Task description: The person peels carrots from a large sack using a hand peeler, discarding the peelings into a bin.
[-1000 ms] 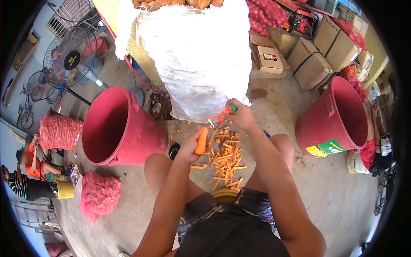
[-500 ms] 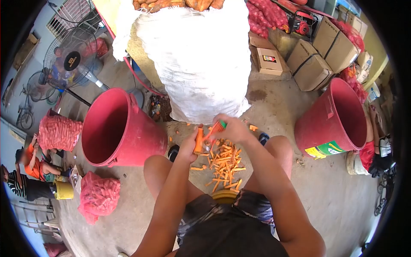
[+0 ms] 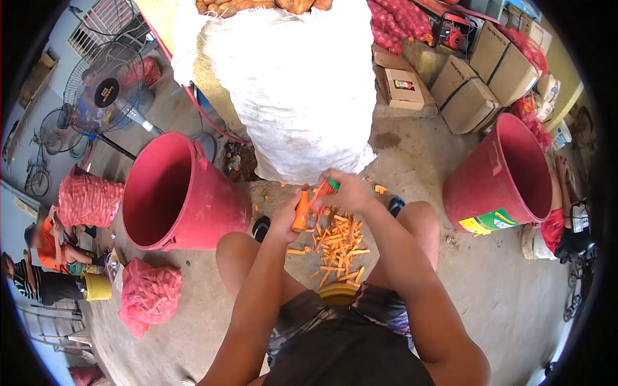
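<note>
My left hand (image 3: 284,217) is wrapped around an orange carrot (image 3: 301,212), held upright between my knees. In my right hand (image 3: 351,193) is a red peeler (image 3: 326,188) with a green part, its working end close beside the carrot. Fingers hide part of the tool. Below both hands, a loose pile of orange carrot sticks (image 3: 341,244) lies on the floor between my feet. Straight ahead stands a large white woven sack (image 3: 296,96), with brownish-orange roots (image 3: 238,6) showing at its top.
Red tubs stand on the left (image 3: 222,212) and right (image 3: 467,190). A filled pink mesh bag (image 3: 151,293) lies on the left floor. Cardboard boxes (image 3: 463,93) sit at the back right, a fan (image 3: 106,93) at the back left. People (image 3: 48,248) are at the far left.
My right hand and the peeler have shifted slightly up beside the carrot and look less blurred. The carrot stays in my left hand, almost in the same place.
</note>
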Motion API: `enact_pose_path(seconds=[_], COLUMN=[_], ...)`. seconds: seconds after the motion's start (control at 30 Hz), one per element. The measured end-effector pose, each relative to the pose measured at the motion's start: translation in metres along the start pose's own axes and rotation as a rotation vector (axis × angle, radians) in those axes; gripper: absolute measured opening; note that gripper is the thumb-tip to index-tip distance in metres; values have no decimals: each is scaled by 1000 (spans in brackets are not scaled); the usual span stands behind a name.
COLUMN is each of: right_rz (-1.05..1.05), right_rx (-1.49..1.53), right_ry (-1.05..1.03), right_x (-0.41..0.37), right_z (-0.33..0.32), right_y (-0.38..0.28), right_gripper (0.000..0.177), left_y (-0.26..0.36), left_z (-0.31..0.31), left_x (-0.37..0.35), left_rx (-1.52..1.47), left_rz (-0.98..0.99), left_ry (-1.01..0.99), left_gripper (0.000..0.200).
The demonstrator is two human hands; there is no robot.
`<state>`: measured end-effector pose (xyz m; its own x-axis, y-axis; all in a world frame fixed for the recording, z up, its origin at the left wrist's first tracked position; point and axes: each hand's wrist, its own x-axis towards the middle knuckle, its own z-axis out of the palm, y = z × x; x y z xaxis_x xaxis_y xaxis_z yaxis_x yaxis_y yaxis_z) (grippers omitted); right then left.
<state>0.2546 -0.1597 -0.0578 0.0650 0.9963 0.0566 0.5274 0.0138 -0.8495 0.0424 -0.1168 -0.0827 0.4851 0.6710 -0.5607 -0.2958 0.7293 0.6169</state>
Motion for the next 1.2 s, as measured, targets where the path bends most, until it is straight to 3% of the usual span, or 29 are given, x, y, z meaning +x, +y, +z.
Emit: enact_pose_path(seconds=[0.03, 0.1, 0.17, 0.27, 0.33, 0.37, 0.43, 0.5, 0.63, 0.7, 0.77, 0.83, 0.9, 1.03, 1.1, 1.13, 1.2], right_rz=[172, 211, 249, 122, -275, -270, 156, 176, 185, -171, -198, 189, 200, 130, -171, -164, 246], right_rx=[15, 83, 149, 139, 49, 53, 39, 18, -5, 36, 77, 91, 123, 34, 101, 106, 122], right_ry=[16, 63, 108, -1, -3, -2, 84, 148, 37, -18, 60, 95, 108, -26, -23, -22, 25], right_x=[6, 18, 18, 1, -10, -9, 2, 14, -3, -10, 2, 16, 22, -2, -5, -6, 5], right_z=[-7, -22, -21, 2, 13, 9, -19, -21, -9, 10, 9, -19, -23, -3, 16, 8, -24], right_y=[3, 12, 18, 5, -4, -5, -11, 9, -14, -5, 20, 19, 27, -9, 8, 1, -9], right_gripper=[61, 60, 60, 55, 52, 52, 52, 56, 60, 60, 59, 59, 60, 57, 56, 56, 54], left_y=[0, 2, 0, 2, 5, 5, 4, 3, 7, 7, 0, 0, 1, 3, 6, 6, 4], left_z=[-3, -12, -20, -18, -13, -11, -7, -6, -11, -2, -6, -22, -24, -14, -3, 1, -8], left_x=[-1, -4, 3, 7, 0, -5, -9, -7, -2, -4, -1, 4, 3, 4, -8, -14, -11], left_rx=[1, 190, 147, 61, 25, 86, 154, 125, 94, 30, 8, 164, 167, 16, 60, 107, 147], left_rz=[-1, -61, -58, -25, -2, -22, -44, -53, 23, -2, -24, -111, -107, -3, -35, -67, -87], left_ry=[1, -62, -36, -48, -76, -93, -112, -37, -56, -23, -6, -70, -52, -68, -74, -83, -107], left_gripper=[40, 40, 39, 38, 38, 38, 38, 39, 40, 40, 40, 40, 39, 38, 39, 40, 40])
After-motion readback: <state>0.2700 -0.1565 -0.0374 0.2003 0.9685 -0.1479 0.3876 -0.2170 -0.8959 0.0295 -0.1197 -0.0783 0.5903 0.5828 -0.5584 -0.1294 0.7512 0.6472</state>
